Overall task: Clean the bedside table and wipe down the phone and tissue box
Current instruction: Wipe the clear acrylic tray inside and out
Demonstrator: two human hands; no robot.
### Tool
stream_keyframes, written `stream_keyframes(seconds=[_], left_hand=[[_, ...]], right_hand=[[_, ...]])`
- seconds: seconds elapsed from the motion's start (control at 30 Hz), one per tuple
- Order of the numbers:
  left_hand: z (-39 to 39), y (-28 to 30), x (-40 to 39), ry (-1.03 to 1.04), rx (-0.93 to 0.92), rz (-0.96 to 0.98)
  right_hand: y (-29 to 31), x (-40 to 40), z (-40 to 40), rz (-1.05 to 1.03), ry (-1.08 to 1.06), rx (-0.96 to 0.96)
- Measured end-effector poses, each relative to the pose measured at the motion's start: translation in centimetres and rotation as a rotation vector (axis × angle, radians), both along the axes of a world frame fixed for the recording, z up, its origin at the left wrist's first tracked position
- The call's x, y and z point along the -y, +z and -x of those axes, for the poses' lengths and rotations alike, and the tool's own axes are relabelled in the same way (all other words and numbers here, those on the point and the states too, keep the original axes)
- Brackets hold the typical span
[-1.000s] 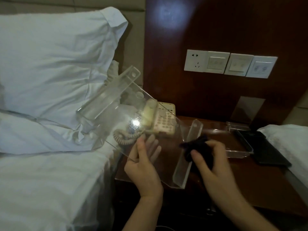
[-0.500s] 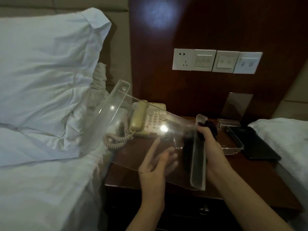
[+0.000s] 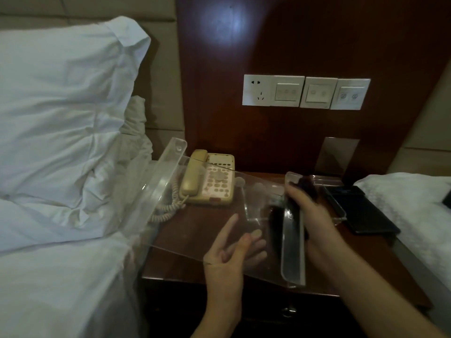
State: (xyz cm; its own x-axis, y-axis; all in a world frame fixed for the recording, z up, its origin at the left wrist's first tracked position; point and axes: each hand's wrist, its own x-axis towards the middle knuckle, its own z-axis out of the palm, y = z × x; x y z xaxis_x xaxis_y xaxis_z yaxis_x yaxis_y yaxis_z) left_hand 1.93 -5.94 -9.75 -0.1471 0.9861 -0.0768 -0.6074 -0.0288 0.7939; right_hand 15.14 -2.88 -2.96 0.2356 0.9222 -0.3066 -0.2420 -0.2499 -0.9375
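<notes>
Holding a clear acrylic cover (image 3: 195, 230) above the surface (image 3: 195, 264), the person keeps it tilted, its far flange (image 3: 168, 172) raised at 10 o'clock toward the pillows (image 3: 61, 106) and its near flange (image 3: 292, 240) at 3 o'clock. The left hand (image 3: 227, 254) lies open with fingers spread, supporting the panel from beneath; it grips nothing. The right hand (image 3: 310, 215) is curled round the near flange, pressing a dark cloth (image 3: 305, 189) against it.

The phone (image 3: 210, 181) sits at 12 o'clock on the surface, handset cradled, its coiled cord (image 3: 168, 206) trailing toward 9 o'clock under the raised cover. No tissue box can be identified with certainty; a second clear tray (image 3: 339, 208) and a dark flat item (image 3: 361, 211) lie at 2 o'clock.

Risks noted:
- Support from the left hand is by open fingers only. Should the wiping pressure shift, the smooth panel could slide off and drop on the phone or the surface edge.
- The low edge passes near the cord; a sweep could snag it and drag the phone.
- The right hand both grips and wipes, so the grip may loosen in mid-stroke.
</notes>
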Motion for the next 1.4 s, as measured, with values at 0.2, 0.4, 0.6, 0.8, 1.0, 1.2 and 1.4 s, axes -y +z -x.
stream_keyframes(seconds=[0.2,0.4,0.6,0.8,1.0,1.2,1.4], left_hand=[[-0.5,0.2,-0.2,0.022,-0.005,-0.028],[0.6,0.1,-1.0,0.081,-0.024,-0.039],[-0.4,0.3,0.2,-0.005,-0.110,-0.033],[-1.8,1.0,0.7,0.038,-0.186,-0.042],[-1.8,1.6,0.6,0.168,-0.285,-0.022],[-1.2,3.4,0.4,0.268,-0.466,-0.041],[-1.4,5.0,0.9,0.367,-0.810,-0.119]], right_hand=[[-0.3,1.0,0.6,-0.067,0.054,-0.013],[-3.6,5.4,3.0,-0.059,0.005,-0.080],[-1.9,2.0,-0.1,-0.132,-0.092,0.142],[-1.5,-0.2,-2.5,-0.261,-0.069,0.349],[-4.2,4.3,-0.9,-0.308,0.024,0.715],[0.1,5.2,-1.3,-0.397,-0.077,0.506],[4.5,6.3,1.0,-0.447,0.141,0.357]])
